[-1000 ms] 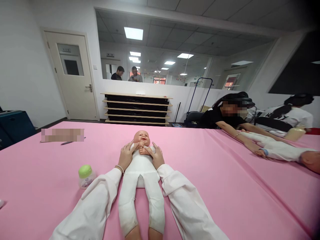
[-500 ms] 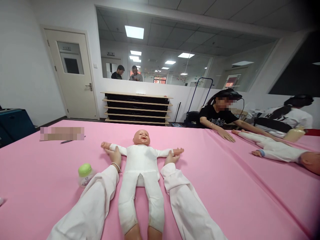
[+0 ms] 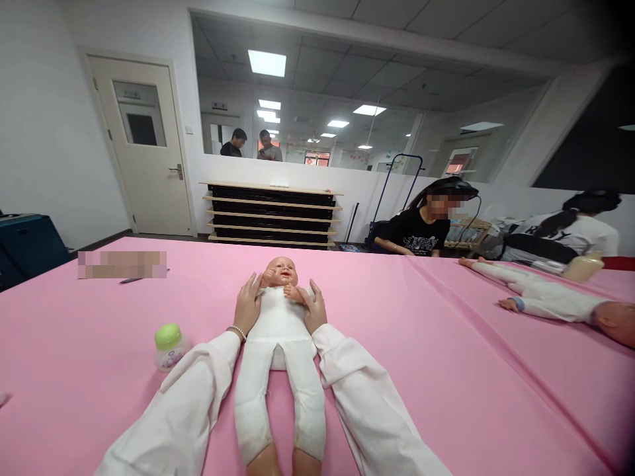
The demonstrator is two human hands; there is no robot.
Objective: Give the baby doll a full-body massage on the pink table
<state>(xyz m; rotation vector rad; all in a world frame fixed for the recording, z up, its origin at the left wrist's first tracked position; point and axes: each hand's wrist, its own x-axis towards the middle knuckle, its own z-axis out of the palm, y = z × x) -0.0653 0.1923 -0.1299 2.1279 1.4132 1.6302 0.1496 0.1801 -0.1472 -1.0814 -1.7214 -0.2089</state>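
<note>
A baby doll [image 3: 282,317] in a white cloth body lies on its back on the pink table cover, its bare feet toward me. Both its arms are bent in, with the small hands up by the chin and upper chest. My left hand [image 3: 247,305] grips the doll's arm on the left, its fingers pointing up beside the doll's head. Around the other arm is my right hand [image 3: 315,307], thumb against the doll's forearm and fingers along the outer side. Parts of the doll's arms are hidden behind my hands.
Left of my left sleeve stands a jar with a green lid [image 3: 169,347]. A dark pen [image 3: 143,276] lies by a blurred patch at the far left. Another doll [image 3: 550,297] and a pump bottle [image 3: 583,266] are at the right, near a person [image 3: 421,228] across the table.
My hands have brought the doll's arms from stretched out sideways to folded in over its chest. The person across the table has drawn back their arms from the other doll.
</note>
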